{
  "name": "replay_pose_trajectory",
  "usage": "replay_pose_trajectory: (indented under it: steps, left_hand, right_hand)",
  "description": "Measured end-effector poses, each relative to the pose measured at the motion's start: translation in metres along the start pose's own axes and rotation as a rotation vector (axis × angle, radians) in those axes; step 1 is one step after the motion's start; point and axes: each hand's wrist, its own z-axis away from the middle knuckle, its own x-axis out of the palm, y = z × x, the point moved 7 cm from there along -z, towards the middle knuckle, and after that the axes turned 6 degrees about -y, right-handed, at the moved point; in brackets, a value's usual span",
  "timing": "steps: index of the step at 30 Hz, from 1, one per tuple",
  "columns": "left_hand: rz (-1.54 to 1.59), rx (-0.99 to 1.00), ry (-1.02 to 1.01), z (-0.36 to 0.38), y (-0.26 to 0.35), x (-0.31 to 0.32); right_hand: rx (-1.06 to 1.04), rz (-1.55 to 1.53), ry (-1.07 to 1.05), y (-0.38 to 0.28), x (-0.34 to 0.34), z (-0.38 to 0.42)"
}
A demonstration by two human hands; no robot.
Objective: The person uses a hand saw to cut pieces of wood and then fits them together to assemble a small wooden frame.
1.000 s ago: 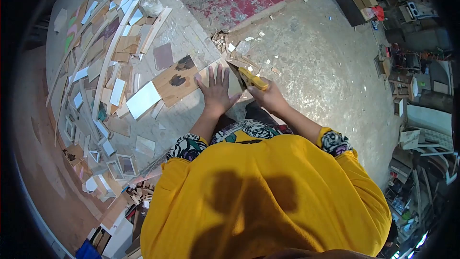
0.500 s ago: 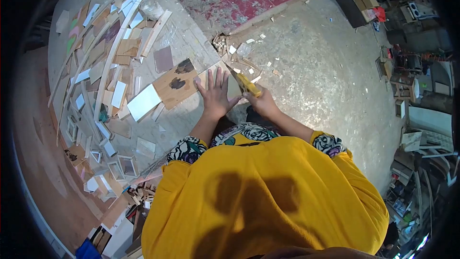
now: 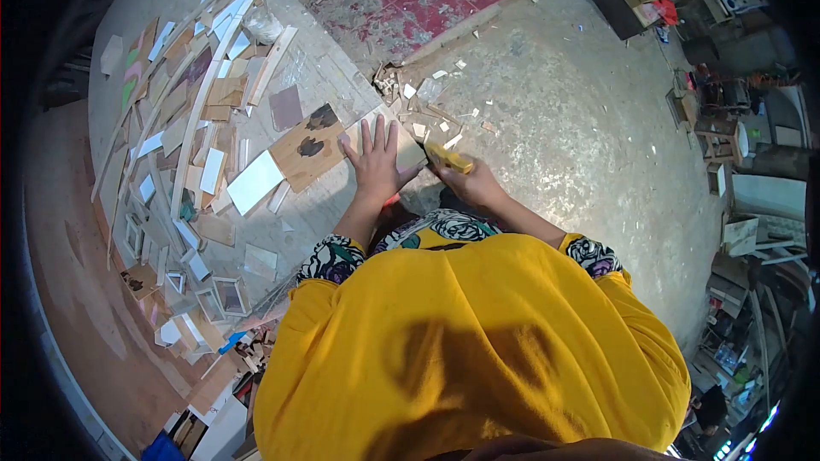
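Head view, only one. Fisheye, edges black and bent; right side clutter too small to read. The person's yellow top (image 3: pixel 478 350) fills the lower frame and hides the near edge of the bench (image 3: pixel 329 205), plus both elbows. Saw blade mostly hidden behind the left hand and the panel edge; can't tell how deep it sits or whether teeth touch wood.

Left hand (image 3: pixel 374 164): flat, palm down, fingers spread wide, nothing gripped, pressing on a pale wood panel (image 3: pixel 407 150) at the bench's far-right corner. Forearm runs straight up from the floral cuff (image 3: pixel 331 260).

Right hand (image 3: pixel 472 185): closed around the yellow handle of a hand saw (image 3: pixel 448 156), knuckles up, wrist bent inward toward the left hand. Saw sits just right of the left thumb, at the panel's right edge, over the floor.

Beside the left hand, to its left: brown board w/ two dark blotches (image 3: pixel 307 147), touching a white tile-like piece (image 3: pixel 254 182). Further left, a heap of offcuts and strips (image 3: pixel 184 102). Small chips on the concrete floor (image 3: pixel 564 119) beyond the saw.
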Motion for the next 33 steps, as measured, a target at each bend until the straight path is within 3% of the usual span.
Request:
replay_pose_trajectory:
  steps: [1, 2, 6, 12, 19, 21, 23, 25, 26, 27, 28, 29, 31, 32, 33]
  left_hand:
    - [-0.005, 0.004, 0.006, 0.002, 0.001, -0.001]
    - [0.004, 0.022, 0.003, 0.004, 0.002, -0.003]
    - [0.011, 0.051, -0.056, 0.003, 0.004, -0.013]
    - [-0.060, 0.118, -0.163, -0.002, 0.008, 0.001]
    - [-0.165, 0.212, -0.168, 0.013, 0.023, -0.010]
    - [-0.185, 0.222, -0.153, 0.017, 0.017, -0.003]
    - [-0.144, 0.385, -0.131, 0.032, 0.014, 0.004]
    - [-0.122, 0.416, -0.040, 0.046, 0.012, -0.015]
    - [0.010, 0.427, 0.119, 0.050, 0.004, -0.028]
    - [0.139, 0.434, 0.281, 0.056, -0.005, -0.043]
    - [0.324, 0.303, 0.263, 0.068, -0.004, -0.089]
    - [0.308, 0.286, 0.280, 0.075, -0.014, -0.095]
    - [0.653, 0.008, 0.263, 0.087, -0.054, -0.107]
    - [0.937, -0.024, 0.290, 0.099, -0.061, -0.115]
    - [0.924, -0.048, 0.319, 0.110, -0.061, -0.124]
  right_hand:
    - [0.069, -0.153, -0.017, 0.005, 0.006, 0.004]
    - [-0.037, 0.044, -0.009, -0.005, -0.004, 0.022]
    - [0.019, -0.074, 0.008, 0.005, -0.034, 0.053]
    - [-0.040, 0.131, 0.249, -0.030, -0.088, 0.057]
    - [-0.141, 0.120, 0.265, -0.056, -0.073, 0.065]
    - [-0.185, -0.041, 0.190, -0.060, -0.059, 0.072]
    - [-0.196, -0.010, 0.169, -0.062, -0.052, 0.078]
    - [-0.298, 0.314, 0.155, -0.085, -0.036, 0.088]
    - [-0.504, 0.541, 0.206, -0.098, -0.028, 0.093]
    - [-0.520, 0.538, 0.194, -0.102, -0.022, 0.094]
    - [-0.553, 0.645, 0.165, -0.108, -0.011, 0.095]
    - [-0.588, 0.751, 0.133, -0.113, 0.001, 0.094]
    - [-0.690, 0.815, 0.104, -0.122, 0.022, 0.087]
    - [-0.681, 0.931, 0.045, -0.120, 0.036, 0.078]
    - [-0.673, 1.049, -0.015, -0.116, 0.050, 0.069]
